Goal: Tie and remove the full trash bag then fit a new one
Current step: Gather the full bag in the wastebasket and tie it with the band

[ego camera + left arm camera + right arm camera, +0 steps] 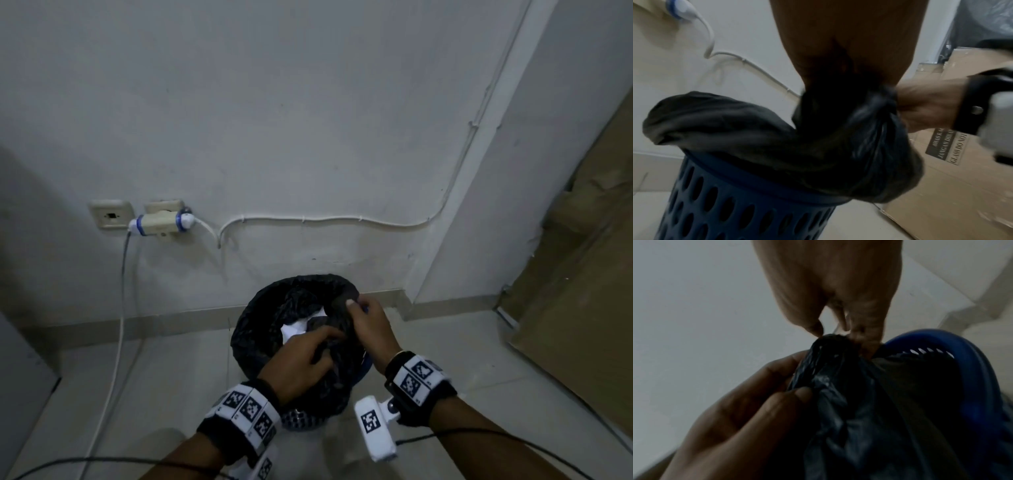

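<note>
A black trash bag (260, 329) lines a blue perforated bin (725, 209) that stands on the floor by the wall. White paper (295, 329) shows inside the bag. My left hand (301, 363) grips a gathered bunch of the bag's near right edge (855, 116). My right hand (366, 322) pinches the bag's rim just beyond it, thumb on top. In the right wrist view the fingertips (816, 327) nip the black plastic (830, 363) and the bin's blue rim (941, 337) is bare on that side. The bag's far and left rim still lies folded over the bin.
Flat cardboard boxes (582, 291) lean against the wall at the right, close to the bin. A wall socket with an adapter (159, 222) sits at the left, its white cable (118, 335) hanging to the tiled floor. Black wrist-camera cords trail across the floor near me.
</note>
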A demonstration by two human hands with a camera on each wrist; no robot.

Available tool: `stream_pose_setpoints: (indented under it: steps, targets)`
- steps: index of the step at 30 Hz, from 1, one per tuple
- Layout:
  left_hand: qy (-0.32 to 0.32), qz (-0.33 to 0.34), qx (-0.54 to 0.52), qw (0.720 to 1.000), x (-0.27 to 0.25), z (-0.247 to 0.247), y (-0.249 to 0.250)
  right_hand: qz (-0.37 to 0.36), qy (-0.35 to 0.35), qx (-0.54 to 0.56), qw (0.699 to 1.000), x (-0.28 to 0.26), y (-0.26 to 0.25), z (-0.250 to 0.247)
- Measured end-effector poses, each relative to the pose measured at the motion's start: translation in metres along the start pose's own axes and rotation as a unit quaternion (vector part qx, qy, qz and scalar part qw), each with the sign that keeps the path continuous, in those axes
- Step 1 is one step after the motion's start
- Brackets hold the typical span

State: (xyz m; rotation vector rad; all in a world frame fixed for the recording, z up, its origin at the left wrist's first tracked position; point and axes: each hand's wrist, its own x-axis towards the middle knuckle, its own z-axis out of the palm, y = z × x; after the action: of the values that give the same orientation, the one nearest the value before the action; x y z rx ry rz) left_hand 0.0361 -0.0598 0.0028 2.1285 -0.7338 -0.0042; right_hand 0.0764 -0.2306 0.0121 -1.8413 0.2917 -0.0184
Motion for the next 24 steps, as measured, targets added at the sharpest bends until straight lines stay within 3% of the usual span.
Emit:
stream_pose_setpoints:
  steps: [2, 4, 6, 9, 11, 15, 17, 20, 22, 24]
  targets:
    - [-0.021, 0.025, -0.020, 0.999, -0.003, 0.003, 0.004, 0.112, -0.034, 0.097, 0.988, 0.003, 0.004, 0.000]
    - [-0.054, 0.035, -0.037, 0.997, -0.006, 0.003, 0.006, 0.150, -0.051, 0.160, 0.974, 0.003, -0.001, -0.002]
    - [-0.047, 0.026, -0.051, 0.997, -0.005, 0.000, 0.005, 0.103, -0.056, 0.132, 0.984, 0.005, -0.012, -0.005]
    - [0.105, 0.017, -0.059, 0.993, 0.009, -0.008, 0.002, -0.059, -0.087, -0.011, 0.994, 0.003, -0.032, -0.010]
    - [0.154, 0.029, -0.021, 0.987, 0.029, -0.016, -0.001, -0.118, -0.135, -0.062, 0.982, -0.003, -0.042, -0.012]
    - [0.058, 0.042, 0.129, 0.989, 0.066, -0.022, -0.016, -0.136, -0.135, -0.044, 0.980, -0.001, -0.047, -0.019]
    - [0.005, 0.039, 0.123, 0.992, 0.076, -0.021, -0.024, -0.130, -0.139, -0.026, 0.981, -0.001, -0.043, -0.024]
    - [-0.038, 0.030, 0.132, 0.990, 0.084, -0.023, -0.027, -0.048, -0.134, -0.022, 0.990, -0.003, -0.038, -0.024]
    - [-0.032, 0.029, 0.166, 0.985, 0.089, -0.027, -0.026, 0.008, -0.129, -0.073, 0.989, -0.003, -0.041, -0.026]
    - [-0.066, 0.007, 0.179, 0.982, 0.090, -0.031, -0.025, -0.006, -0.180, -0.158, 0.971, -0.001, -0.042, -0.030]
